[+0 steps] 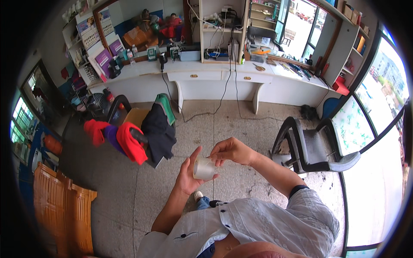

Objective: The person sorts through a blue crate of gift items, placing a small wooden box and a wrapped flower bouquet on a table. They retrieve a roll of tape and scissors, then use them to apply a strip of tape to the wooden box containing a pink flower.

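A wide roll of clear packing tape (204,169) rests in my left hand (190,175), its core facing left, with the thumb and fingers spread around it. Bent over the roll's upper right edge is my right hand (230,151), its fingertips at the tape's surface. Whether those fingertips pinch the tape's end cannot be told. Both hands are in front of my body, above the speckled floor (193,129).
A black armchair (313,148) stands at right. At left, another chair bears red, purple and dark cloths (158,129). A wooden bench (61,206) is at lower left. Power cords (206,113) trail below the white counter (200,67), which holds combs and a hair dryer (163,59).
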`<state>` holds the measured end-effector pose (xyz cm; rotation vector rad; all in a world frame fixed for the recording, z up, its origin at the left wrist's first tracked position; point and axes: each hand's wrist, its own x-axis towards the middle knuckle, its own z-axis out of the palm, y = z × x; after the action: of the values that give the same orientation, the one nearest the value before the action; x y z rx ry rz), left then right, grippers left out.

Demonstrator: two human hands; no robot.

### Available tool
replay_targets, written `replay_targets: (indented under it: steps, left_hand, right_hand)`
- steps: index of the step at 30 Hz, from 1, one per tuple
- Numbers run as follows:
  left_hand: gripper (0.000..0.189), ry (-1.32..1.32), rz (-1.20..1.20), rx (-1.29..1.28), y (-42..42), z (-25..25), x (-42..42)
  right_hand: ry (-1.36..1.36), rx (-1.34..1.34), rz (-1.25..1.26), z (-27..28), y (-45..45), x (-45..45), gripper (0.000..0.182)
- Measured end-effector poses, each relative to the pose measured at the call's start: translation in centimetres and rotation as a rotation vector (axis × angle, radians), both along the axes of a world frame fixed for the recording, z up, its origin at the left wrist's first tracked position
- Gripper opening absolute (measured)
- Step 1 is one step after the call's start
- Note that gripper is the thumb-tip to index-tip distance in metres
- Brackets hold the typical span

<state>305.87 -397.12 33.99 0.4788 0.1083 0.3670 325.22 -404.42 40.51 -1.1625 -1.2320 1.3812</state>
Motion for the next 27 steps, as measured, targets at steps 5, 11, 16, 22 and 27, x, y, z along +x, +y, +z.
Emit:
replay_targets:
  steps: [5, 11, 16, 22, 27]
  left_hand:
    - [0.065, 0.083, 0.006, 0.489, 9.7, -1.5, 4.7]
    - [0.044, 0.170, -0.068, 0.586, 22.2, 0.2, 9.5]
    - [0.039, 0.055, -0.101, 0.744, 29.8, 2.8, 14.1]
    - [0.035, 0.221, -0.149, 0.718, 36.4, 2.4, 20.7]
    - [0.031, 0.122, -0.123, 0.685, 41.2, 1.7, 27.1]
  right_hand:
    - [-0.168, 0.036, -0.009, 1.3, 8.3, 4.0, 0.011]
    - [-0.404, 0.028, 0.099, 4.3, 20.6, 7.9, 0.010]
    - [-0.706, 0.261, 0.044, 7.3, 28.2, 12.2, 0.008]
    - [-0.650, 0.114, 0.054, 7.7, 35.1, 18.2, 0.007]
    - [-0.615, 0.034, 0.121, 6.1, 41.3, 25.5, 0.006]
